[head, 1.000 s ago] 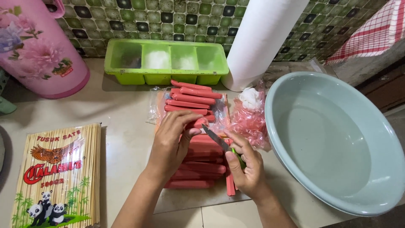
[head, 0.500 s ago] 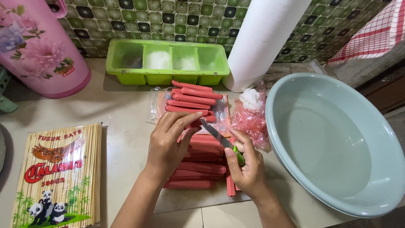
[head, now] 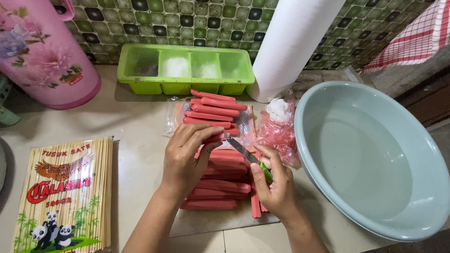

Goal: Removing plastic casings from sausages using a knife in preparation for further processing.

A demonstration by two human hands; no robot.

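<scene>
My left hand pinches one red sausage at its end, over a pile of red sausages on the counter. My right hand grips a small knife with a green handle; its blade tip touches the held sausage. More sausages lie stacked on clear plastic wrap just beyond.
A large pale blue basin stands at the right. A green compartment tray and a white paper roll stand at the back. A pink flowered jug is far left, a pack of bamboo skewers near left. Pink crumpled plastic lies beside the basin.
The knife blade has swung up toward the sausage in my left hand. Both hands stay over the pile.
</scene>
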